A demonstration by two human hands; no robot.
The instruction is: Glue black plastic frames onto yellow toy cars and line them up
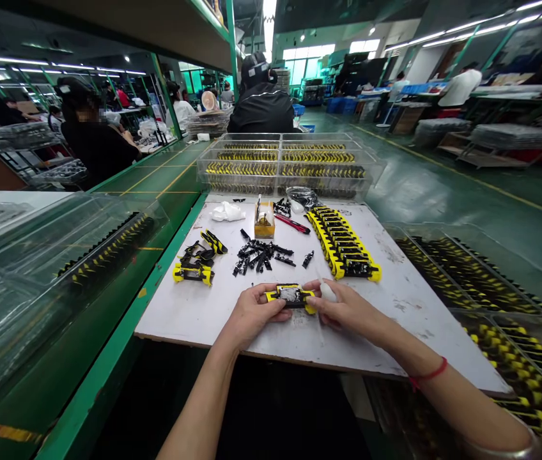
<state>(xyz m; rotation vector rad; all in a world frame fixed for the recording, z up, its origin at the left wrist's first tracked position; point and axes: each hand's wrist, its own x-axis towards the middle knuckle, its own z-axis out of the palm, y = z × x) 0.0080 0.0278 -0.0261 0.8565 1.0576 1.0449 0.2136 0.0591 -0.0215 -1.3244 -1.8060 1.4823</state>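
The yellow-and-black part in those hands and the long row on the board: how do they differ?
The held part is single, between the left hand and right hand; the row is many parts, overlapped, lying untouched on the white board. Both show yellow ends and black middles.

Green factory floor point(410, 185) under strip lights point(486, 27).

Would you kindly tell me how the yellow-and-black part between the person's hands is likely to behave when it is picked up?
The yellow-and-black part looks like stiff, fairly light moulded plastic. Its flat, squarish body probably won't roll if pushed. The small fittings at its centre may be delicate, though they are hard to make out.
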